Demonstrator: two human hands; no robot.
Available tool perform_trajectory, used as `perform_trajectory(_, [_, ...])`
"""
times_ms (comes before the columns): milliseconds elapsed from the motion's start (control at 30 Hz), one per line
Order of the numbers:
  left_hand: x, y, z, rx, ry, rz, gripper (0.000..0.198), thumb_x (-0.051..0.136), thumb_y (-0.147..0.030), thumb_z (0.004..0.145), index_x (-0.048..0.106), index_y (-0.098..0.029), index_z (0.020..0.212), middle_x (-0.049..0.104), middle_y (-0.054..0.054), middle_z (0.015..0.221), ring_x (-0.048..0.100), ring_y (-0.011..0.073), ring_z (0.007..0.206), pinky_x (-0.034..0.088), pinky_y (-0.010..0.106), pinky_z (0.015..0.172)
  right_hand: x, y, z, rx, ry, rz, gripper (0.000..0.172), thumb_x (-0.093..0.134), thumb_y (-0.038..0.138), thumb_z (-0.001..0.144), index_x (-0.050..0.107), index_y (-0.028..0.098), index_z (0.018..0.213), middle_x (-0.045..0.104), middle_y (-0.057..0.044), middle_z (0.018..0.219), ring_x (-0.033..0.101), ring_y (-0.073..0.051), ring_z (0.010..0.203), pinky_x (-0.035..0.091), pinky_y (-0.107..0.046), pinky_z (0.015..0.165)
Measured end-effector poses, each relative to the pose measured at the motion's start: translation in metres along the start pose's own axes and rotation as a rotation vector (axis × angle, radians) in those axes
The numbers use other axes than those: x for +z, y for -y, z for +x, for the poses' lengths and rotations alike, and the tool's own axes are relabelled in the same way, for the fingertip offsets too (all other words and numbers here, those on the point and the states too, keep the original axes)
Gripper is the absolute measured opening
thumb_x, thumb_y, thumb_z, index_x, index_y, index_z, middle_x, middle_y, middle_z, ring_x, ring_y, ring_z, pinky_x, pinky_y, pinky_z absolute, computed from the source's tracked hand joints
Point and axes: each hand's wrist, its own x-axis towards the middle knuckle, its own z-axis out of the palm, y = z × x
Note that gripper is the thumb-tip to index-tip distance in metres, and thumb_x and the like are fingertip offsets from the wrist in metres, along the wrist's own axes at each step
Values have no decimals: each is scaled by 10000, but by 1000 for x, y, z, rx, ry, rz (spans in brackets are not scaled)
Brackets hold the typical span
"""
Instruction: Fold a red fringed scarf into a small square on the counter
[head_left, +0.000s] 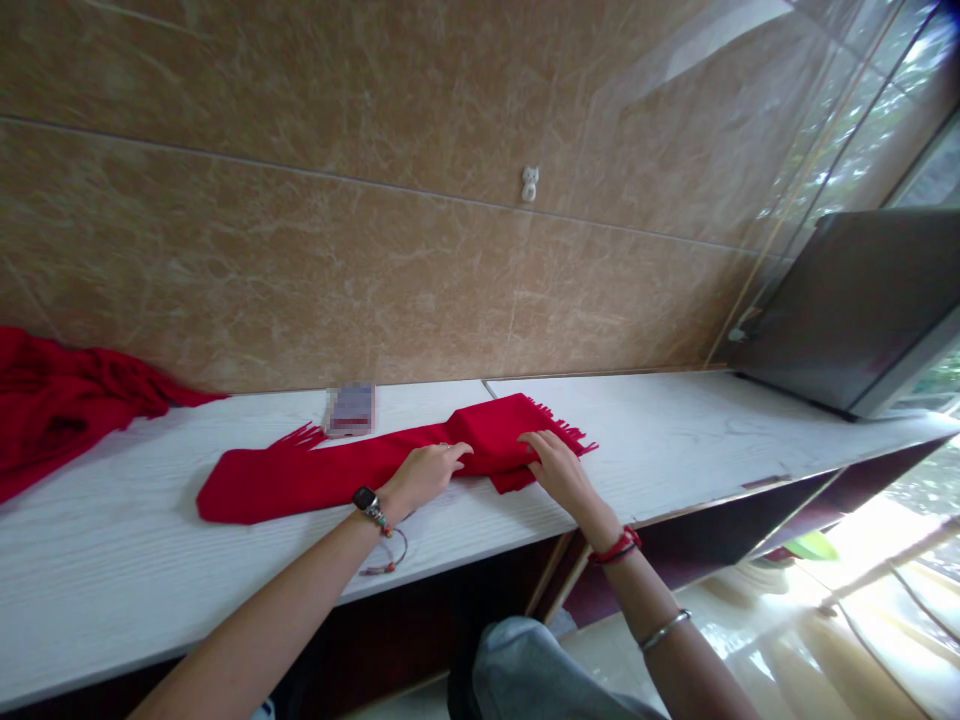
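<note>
A long red scarf [300,483] lies folded into a strip on the white countertop. Fringe shows at its right end, and more fringe sticks out along the back edge near the left end. My left hand [429,474], with a watch and a beaded bracelet at the wrist, rests on the middle of the strip, fingers stretched out to the right. On the wider right part, my right hand [561,470] touches the cloth with fingers apart and slightly bent. Neither hand visibly grips the fabric.
A second, crumpled red cloth [67,405] lies at the left. Behind the scarf, a phone-like blurred item [351,410] lies close to the tiled wall [337,270]. A dark grey box-like appliance [862,310] stands at the counter's [675,440] right end.
</note>
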Motion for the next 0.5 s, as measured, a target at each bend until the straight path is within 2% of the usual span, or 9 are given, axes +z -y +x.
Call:
perform_trajectory(133, [-4, -3, -1, -29, -46, 57, 198, 439, -191, 884, 511, -172, 1067, 637, 52, 906, 603, 170, 830, 459, 254, 681, 5, -2, 1, -10, 40, -7, 297, 393, 33, 764, 572, 139, 975, 616, -86, 843, 556, -185, 783, 449, -287, 699])
perform_trajectory(233, [-5, -13, 1, 84, -106, 121, 219, 542, -244, 830, 517, -162, 1032, 590, 67, 1008, 558, 193, 930, 447, 288, 767, 6, -2, 2, -9, 54, -14, 324, 369, 11, 775, 562, 122, 1011, 618, -82, 812, 558, -171, 741, 439, -263, 665])
perform_trajectory(300, [-4, -21, 3, 159, -103, 173, 238, 565, -231, 811, 515, -169, 1035, 578, 66, 1012, 554, 198, 922, 446, 302, 769, 4, -2, 4, -11, 56, -30, 334, 363, 1, 775, 560, 122, 1015, 619, -78, 805, 556, -166, 735, 431, -256, 660])
perform_trajectory(400, [-3, -24, 7, 178, -86, 213, 192, 497, -119, 832, 524, -166, 1016, 598, 51, 917, 575, 174, 830, 451, 284, 716, 0, -4, 4, -32, 59, -64, 274, 383, 27, 788, 583, 144, 934, 617, -70, 792, 546, -168, 742, 419, -264, 679])
perform_trajectory(500, [-2, -19, 6, 151, -133, 207, 120, 490, -129, 844, 546, -149, 948, 607, 50, 863, 578, 168, 792, 445, 281, 699, -6, -8, 3, -59, 56, -74, 203, 410, 75, 808, 594, 162, 806, 604, -62, 752, 532, -175, 744, 409, -274, 688])
